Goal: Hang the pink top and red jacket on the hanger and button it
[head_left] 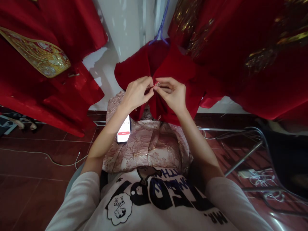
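Note:
A dark red garment (pixel 178 69) hangs on a purple hanger (pixel 160 32) in front of me, its lower part over my lap. At its front opening, my left hand (pixel 139 93) and my right hand (pixel 172 94) meet, nearly touching. Both pinch a small red fastening with shiny beads (pixel 156 84) between thumb and fingers; its exact shape is too small to tell. Pink brocade cloth (pixel 146 147) covers my lap. A lit phone (pixel 124 130) lies on that cloth, beside my left forearm.
Red garments with gold decoration hang at the left (pixel 48 57) and right (pixel 240 64). A black chair with metal legs (pixel 284 154) stands at the right, near bundled cables (pixel 262 176). A white cable (pixel 55 163) crosses the tiled floor at left.

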A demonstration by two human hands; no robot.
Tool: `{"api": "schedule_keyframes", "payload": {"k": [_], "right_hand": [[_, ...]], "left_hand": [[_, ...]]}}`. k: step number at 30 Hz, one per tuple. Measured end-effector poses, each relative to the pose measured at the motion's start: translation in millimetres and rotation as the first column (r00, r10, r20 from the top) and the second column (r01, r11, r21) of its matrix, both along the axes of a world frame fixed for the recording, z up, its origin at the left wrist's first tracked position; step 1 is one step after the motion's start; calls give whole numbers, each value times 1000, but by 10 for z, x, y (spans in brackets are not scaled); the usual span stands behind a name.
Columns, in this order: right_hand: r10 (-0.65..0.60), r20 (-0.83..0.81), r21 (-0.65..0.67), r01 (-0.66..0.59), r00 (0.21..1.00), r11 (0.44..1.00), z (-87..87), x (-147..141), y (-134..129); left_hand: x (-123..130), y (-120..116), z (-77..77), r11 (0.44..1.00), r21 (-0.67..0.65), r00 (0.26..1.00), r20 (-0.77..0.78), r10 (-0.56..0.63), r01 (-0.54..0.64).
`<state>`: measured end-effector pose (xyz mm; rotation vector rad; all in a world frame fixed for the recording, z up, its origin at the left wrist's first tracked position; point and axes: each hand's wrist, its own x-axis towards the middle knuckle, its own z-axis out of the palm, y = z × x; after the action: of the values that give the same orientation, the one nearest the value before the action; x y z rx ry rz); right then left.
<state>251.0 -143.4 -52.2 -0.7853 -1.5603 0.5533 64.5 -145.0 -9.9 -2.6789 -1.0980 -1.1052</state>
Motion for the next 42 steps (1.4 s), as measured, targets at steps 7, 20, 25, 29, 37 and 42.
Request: {"api": "schedule_keyframes", "payload": {"k": [7, 20, 25, 29, 37, 42], "right_hand": [[-9, 6, 7, 9, 1000, 1000, 8, 10, -4], [-99, 190, -58, 112, 977, 992, -75, -46, -7], [69, 304, -217, -1, 950, 976, -235, 159, -100], [218, 261, -335, -124, 940, 934, -128, 393, -145], [372, 77, -393, -314, 925, 864, 220, 403, -354], [404, 206, -401, -300, 891, 866, 342, 264, -581]], "left_hand": [[-49, 90, 22, 998, 33, 996, -72, -60, 62], [202, 142, -347, 936, -277, 874, 483, -61, 219], [211, 166, -514, 832, -422, 724, 689, 36, 360], [173, 135, -575, 783, -496, 696, 709, 115, 375], [56, -97, -448, 529, -709, 802, 591, 86, 466], [-187, -232, -346, 491, -741, 884, 440, -160, 458]]}}
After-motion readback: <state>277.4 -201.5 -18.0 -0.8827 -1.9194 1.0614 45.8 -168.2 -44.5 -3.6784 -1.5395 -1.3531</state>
